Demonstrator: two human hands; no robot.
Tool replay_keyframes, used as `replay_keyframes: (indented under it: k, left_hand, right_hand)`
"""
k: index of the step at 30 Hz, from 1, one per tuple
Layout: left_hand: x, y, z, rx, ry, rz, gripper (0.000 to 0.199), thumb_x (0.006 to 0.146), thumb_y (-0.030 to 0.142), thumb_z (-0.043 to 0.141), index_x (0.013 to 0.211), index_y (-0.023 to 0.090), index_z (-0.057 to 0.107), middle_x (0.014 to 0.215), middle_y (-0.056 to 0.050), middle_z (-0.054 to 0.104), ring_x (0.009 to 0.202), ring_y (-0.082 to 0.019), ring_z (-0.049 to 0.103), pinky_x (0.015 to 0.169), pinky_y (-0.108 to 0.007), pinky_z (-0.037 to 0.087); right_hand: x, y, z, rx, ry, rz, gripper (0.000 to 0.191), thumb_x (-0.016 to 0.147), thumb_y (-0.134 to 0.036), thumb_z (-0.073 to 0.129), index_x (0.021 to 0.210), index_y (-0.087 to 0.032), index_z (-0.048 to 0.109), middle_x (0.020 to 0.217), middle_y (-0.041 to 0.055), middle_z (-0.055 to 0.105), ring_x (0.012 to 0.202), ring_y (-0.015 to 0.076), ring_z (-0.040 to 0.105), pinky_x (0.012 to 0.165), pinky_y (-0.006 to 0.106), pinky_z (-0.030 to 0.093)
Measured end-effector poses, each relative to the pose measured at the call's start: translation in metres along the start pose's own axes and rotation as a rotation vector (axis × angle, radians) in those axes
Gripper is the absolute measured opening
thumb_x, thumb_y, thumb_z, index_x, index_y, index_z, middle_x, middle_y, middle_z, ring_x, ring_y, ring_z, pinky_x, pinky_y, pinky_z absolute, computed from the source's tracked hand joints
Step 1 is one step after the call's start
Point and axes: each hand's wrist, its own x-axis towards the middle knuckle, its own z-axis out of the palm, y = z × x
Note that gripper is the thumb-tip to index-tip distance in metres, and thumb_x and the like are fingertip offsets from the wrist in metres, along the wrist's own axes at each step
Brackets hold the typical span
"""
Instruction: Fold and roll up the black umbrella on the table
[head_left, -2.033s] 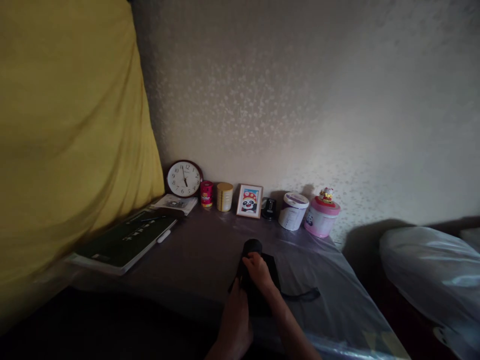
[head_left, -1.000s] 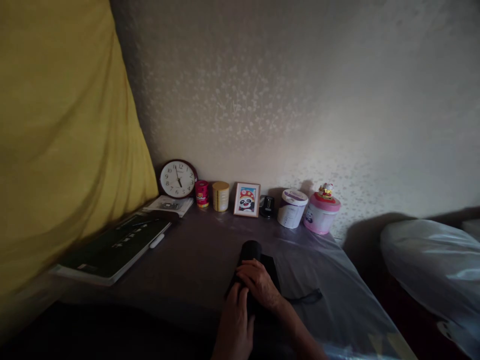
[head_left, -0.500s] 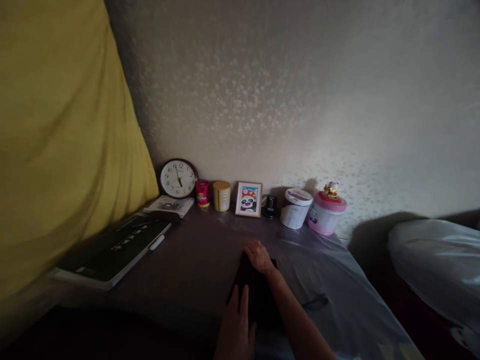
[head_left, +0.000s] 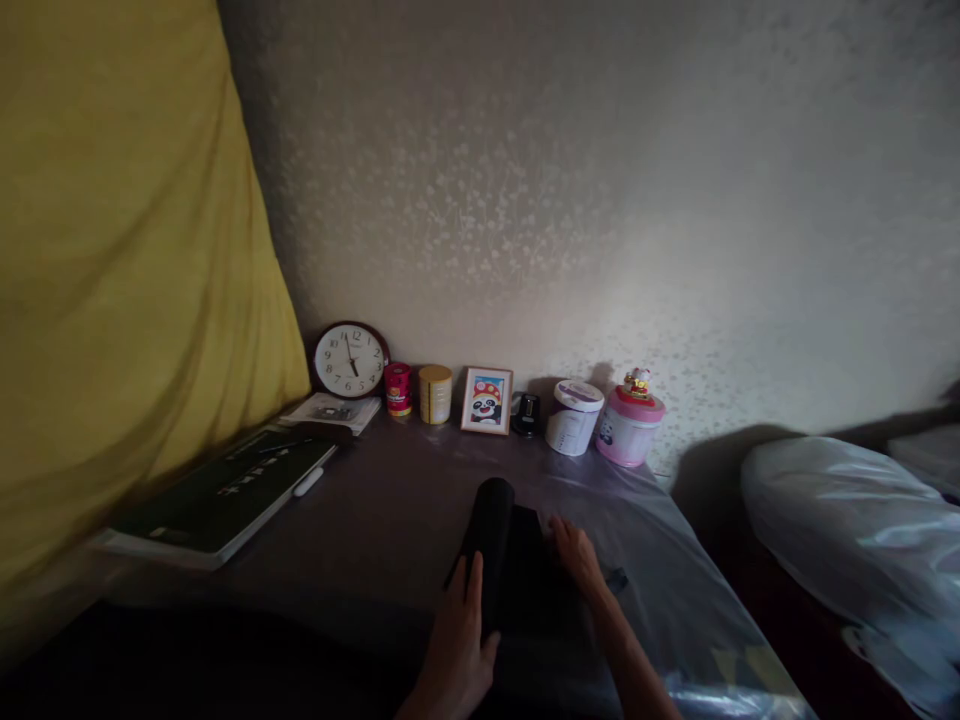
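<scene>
A black, soft-looking sheet (head_left: pixel 529 565) lies on the near middle of the table, its left part rolled into a thick tube (head_left: pixel 491 510). What kind of thing it is, I cannot tell in the dim light. My left hand (head_left: pixel 457 640) grips the near end of the tube, fingers along its left side and thumb at its near right. At the sheet's right edge is my right hand (head_left: pixel 576 552), its fingers bent together over that edge. Just right of my right wrist lies a small dark strap-like piece (head_left: pixel 617 580).
Along the wall stand a clock (head_left: pixel 351 360), a red can (head_left: pixel 397 390), a yellow can (head_left: pixel 435 394), a framed panda picture (head_left: pixel 487 400), a small black object (head_left: pixel 527 414), a white tub (head_left: pixel 574 418) and a pink-lidded tub (head_left: pixel 628 428). A green board (head_left: pixel 225 490) lies left.
The black sheet's left part now stands up as a tube. My right hand has moved from the sheet's far end to its right edge. The view has shifted slightly right.
</scene>
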Motion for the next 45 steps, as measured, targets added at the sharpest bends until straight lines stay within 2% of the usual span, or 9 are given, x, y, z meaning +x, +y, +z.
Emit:
replay_keyframes:
  k: [4, 8, 17, 22, 27, 35, 38, 43, 45]
  left_hand:
    - [0.000, 0.002, -0.004, -0.012, -0.021, -0.028, 0.088, 0.062, 0.001, 0.047, 0.141, 0.010, 0.009, 0.149, -0.017, 0.015, 0.135, -0.022, 0.022, 0.109, -0.035, 0.025]
    - [0.001, 0.006, -0.007, -0.011, -0.035, -0.040, 0.088, 0.060, -0.002, 0.043, 0.141, 0.008, 0.010, 0.148, -0.019, 0.016, 0.135, -0.022, 0.022, 0.109, -0.033, 0.024]
    - [0.001, 0.007, -0.005, -0.005, -0.028, -0.020, 0.087, 0.059, -0.005, 0.041, 0.139, 0.000, 0.009, 0.148, -0.022, 0.014, 0.136, -0.022, 0.018, 0.110, -0.031, 0.021]
    - [0.002, 0.008, -0.003, 0.044, -0.021, -0.039, 0.087, 0.058, -0.007, 0.042, 0.139, -0.001, 0.010, 0.147, -0.023, 0.016, 0.136, -0.022, 0.020, 0.110, -0.032, 0.021]
    - [0.001, 0.008, -0.003, 0.085, -0.026, -0.040, 0.084, 0.060, -0.008, 0.040, 0.138, -0.002, 0.012, 0.146, -0.024, 0.018, 0.135, -0.024, 0.022, 0.110, -0.034, 0.022]
    - [0.004, 0.003, -0.003, 0.054, -0.008, -0.005, 0.079, 0.059, -0.005, 0.042, 0.136, -0.002, 0.020, 0.144, -0.023, 0.024, 0.135, -0.026, 0.022, 0.111, -0.040, 0.023]
    - [0.004, -0.002, -0.001, 0.087, -0.005, 0.020, 0.073, 0.063, -0.002, 0.041, 0.135, 0.002, 0.025, 0.142, -0.022, 0.031, 0.134, -0.026, 0.026, 0.109, -0.043, 0.026]
    - [-0.007, -0.016, 0.005, 0.082, 0.167, 0.116, 0.086, 0.066, 0.003, 0.042, 0.141, 0.008, -0.001, 0.146, -0.019, 0.022, 0.134, -0.025, 0.026, 0.106, -0.043, 0.031]
    - [-0.011, -0.018, 0.004, 0.137, 0.256, 0.159, 0.086, 0.069, 0.006, 0.044, 0.142, 0.016, 0.000, 0.149, -0.015, 0.015, 0.135, -0.028, 0.021, 0.105, -0.048, 0.032]
  right_hand:
    - [-0.018, -0.006, 0.006, 0.122, -0.053, 0.044, 0.033, 0.085, -0.035, 0.039, 0.078, -0.022, 0.068, 0.072, 0.0043, 0.070, 0.071, 0.0179, 0.065, 0.057, 0.023, 0.042]
    - [-0.029, -0.019, 0.013, 0.207, 0.005, 0.032, 0.033, 0.083, -0.039, 0.041, 0.079, -0.020, 0.067, 0.078, 0.0065, 0.071, 0.081, 0.0221, 0.066, 0.066, 0.027, 0.044]
    - [-0.029, -0.044, 0.015, 0.111, 0.012, -0.004, 0.024, 0.080, -0.030, 0.047, 0.081, -0.017, 0.066, 0.078, 0.0091, 0.070, 0.079, 0.0245, 0.066, 0.066, 0.028, 0.044]
    - [-0.026, -0.073, 0.017, 0.169, -0.008, -0.053, 0.027, 0.082, -0.030, 0.046, 0.094, -0.015, 0.065, 0.084, 0.0087, 0.071, 0.081, 0.0230, 0.066, 0.064, 0.027, 0.044]
    - [-0.027, -0.095, 0.026, 0.158, -0.029, -0.005, 0.030, 0.082, -0.028, 0.049, 0.104, -0.012, 0.062, 0.094, 0.0120, 0.070, 0.091, 0.0234, 0.065, 0.069, 0.025, 0.044]
    - [-0.028, -0.113, 0.033, 0.049, -0.136, -0.071, 0.027, 0.086, -0.023, 0.048, 0.107, -0.010, 0.059, 0.084, 0.0094, 0.071, 0.084, 0.0194, 0.067, 0.065, 0.022, 0.041]
    - [-0.028, -0.118, 0.031, 0.062, -0.224, -0.111, 0.026, 0.088, -0.024, 0.044, 0.106, -0.014, 0.060, 0.074, 0.0040, 0.071, 0.072, 0.0149, 0.067, 0.062, 0.020, 0.041]
    - [-0.027, -0.120, 0.030, 0.064, -0.287, -0.169, 0.024, 0.088, -0.022, 0.041, 0.097, -0.015, 0.062, 0.072, 0.0038, 0.070, 0.071, 0.0144, 0.066, 0.063, 0.020, 0.042]
    - [-0.026, -0.119, 0.029, 0.054, -0.296, -0.184, 0.025, 0.087, -0.022, 0.041, 0.097, -0.015, 0.062, 0.079, 0.0057, 0.071, 0.078, 0.0153, 0.066, 0.066, 0.021, 0.042]
